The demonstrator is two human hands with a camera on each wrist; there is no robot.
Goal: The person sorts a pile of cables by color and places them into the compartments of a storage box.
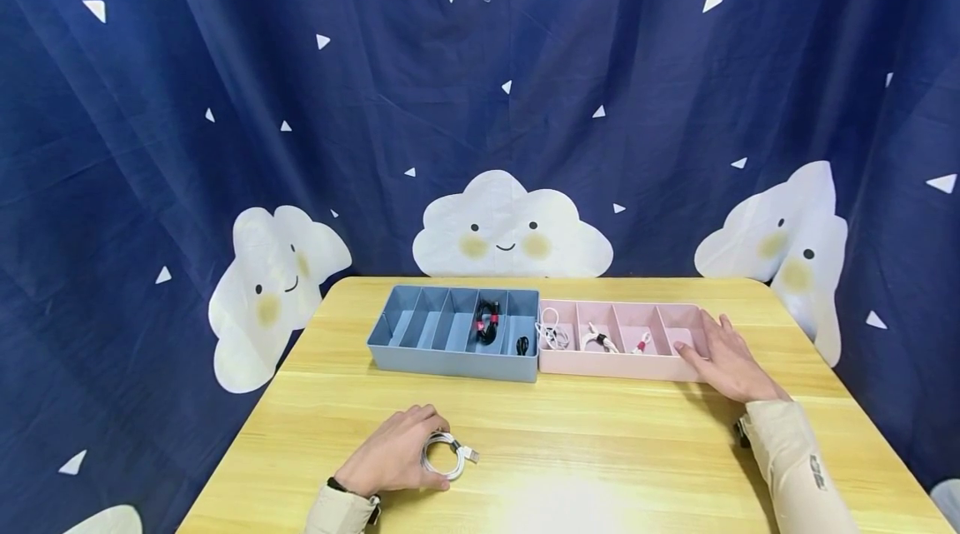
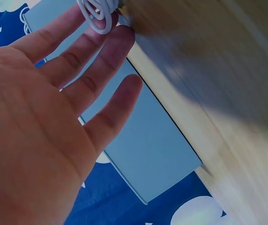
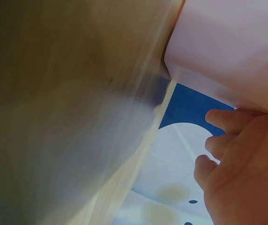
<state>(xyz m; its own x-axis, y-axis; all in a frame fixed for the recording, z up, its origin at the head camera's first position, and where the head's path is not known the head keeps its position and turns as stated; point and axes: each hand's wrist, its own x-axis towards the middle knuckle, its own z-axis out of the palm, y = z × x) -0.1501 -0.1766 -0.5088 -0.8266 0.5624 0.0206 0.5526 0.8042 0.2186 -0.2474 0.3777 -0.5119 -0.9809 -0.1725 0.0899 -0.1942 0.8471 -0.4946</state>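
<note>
My left hand (image 1: 397,449) is above the front left of the table, pinching a coiled white USB cable (image 1: 444,476) between thumb and fingertips. A dark tie binds the coil, and its plug points right. In the left wrist view the lower fingers (image 2: 117,105) are spread, with the white loops at their tips. At the right end of the pink divided box (image 1: 611,365), my right hand (image 1: 735,363) grips the end wall, thumb over the last compartment and fingers outside. Several of its fingers (image 3: 206,168) stick out past the box in the right wrist view.
A blue divided box (image 1: 453,362) adjoins the pink one on the left. It holds a black cable (image 1: 487,324) with a red tie and a small black item (image 1: 522,345). White cables (image 1: 555,337) lie in several pink compartments. A dark blue curtain (image 1: 480,126) hangs behind the table.
</note>
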